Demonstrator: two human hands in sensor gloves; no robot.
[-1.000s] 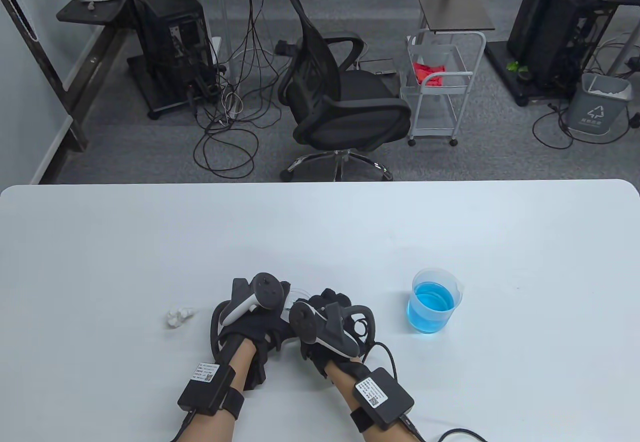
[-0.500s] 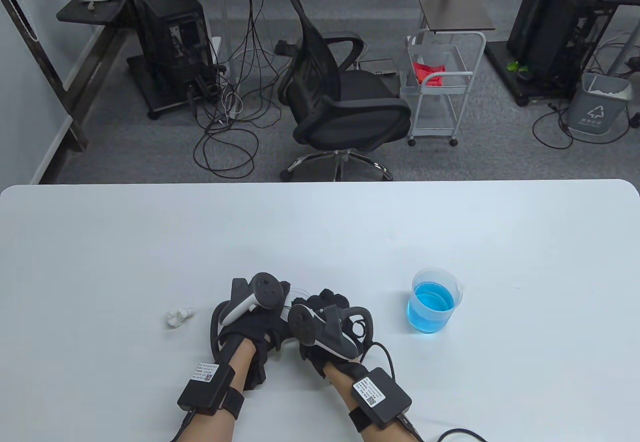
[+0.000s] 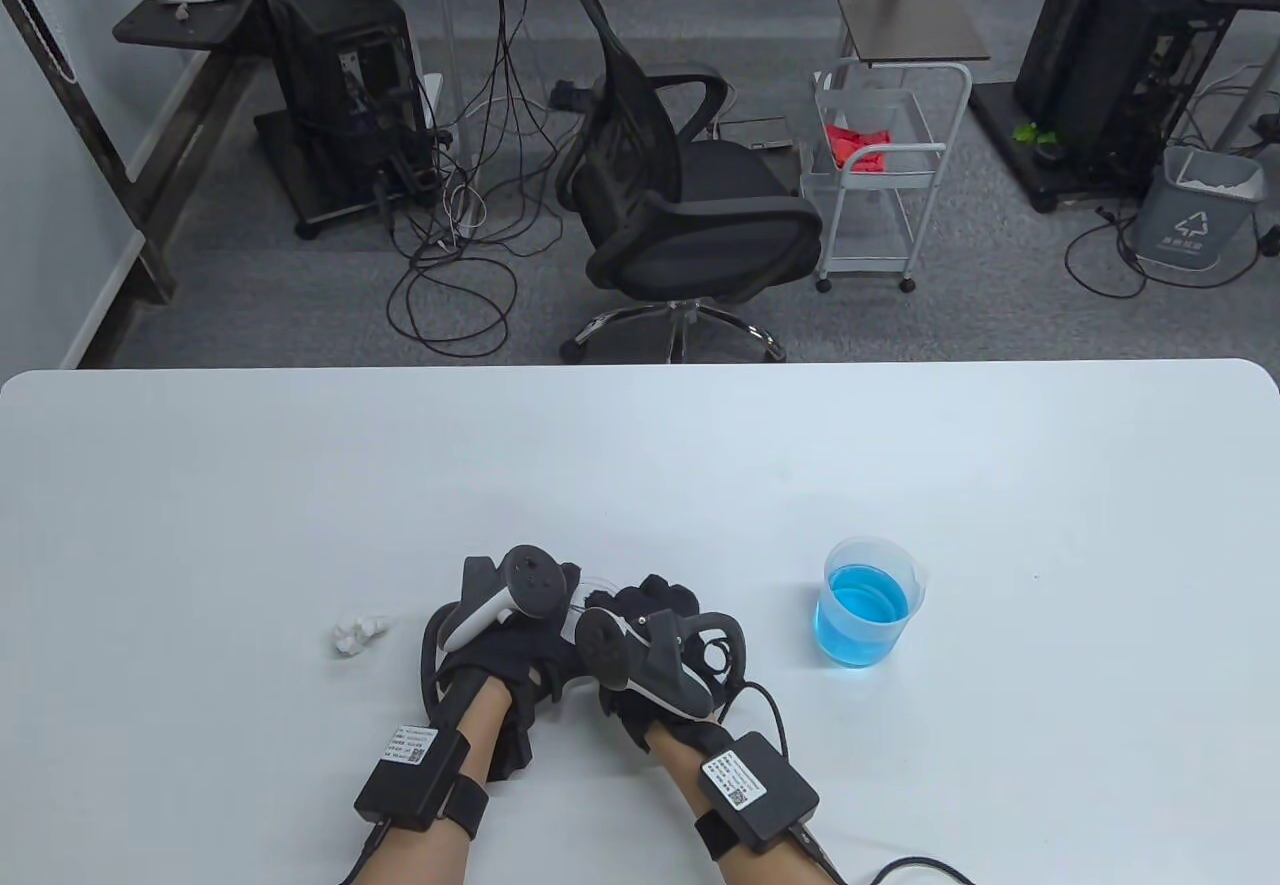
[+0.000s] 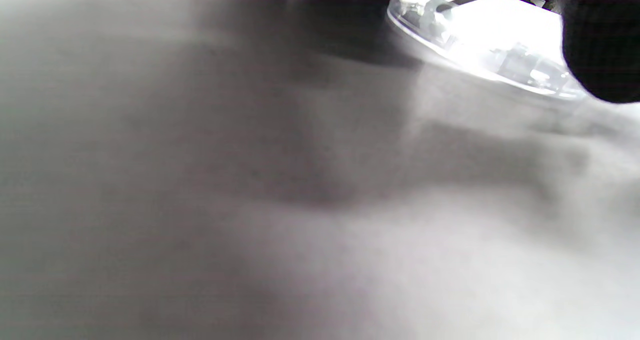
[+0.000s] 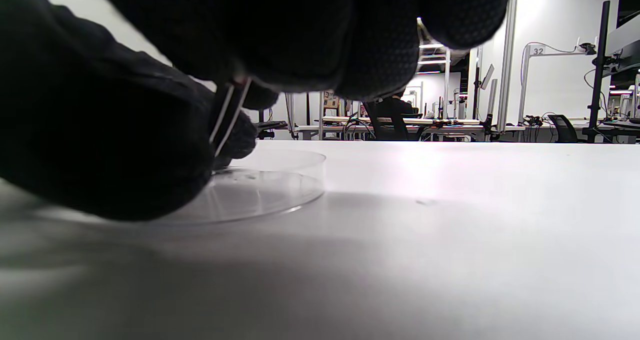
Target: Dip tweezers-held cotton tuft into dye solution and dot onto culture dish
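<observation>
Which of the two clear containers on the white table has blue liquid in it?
The tall clear plastic beaker, standing alone right of both hands, holds blue liquid. The flat clear culture dish between the hands shows none.

"32" on white frame post.

On the table I'm counting 2 gloved hands: left hand, right hand, each carrying 1 tracker. 1 beaker of blue liquid is sitting on the right. 1 clear culture dish is showing in the wrist views, mostly hidden in the table view. 1 pair of tweezers is showing, 2 thin prongs. 1 white cotton clump is lying on the left. Behind the table: 1 office chair, 1 white cart, 1 grey bin.
</observation>
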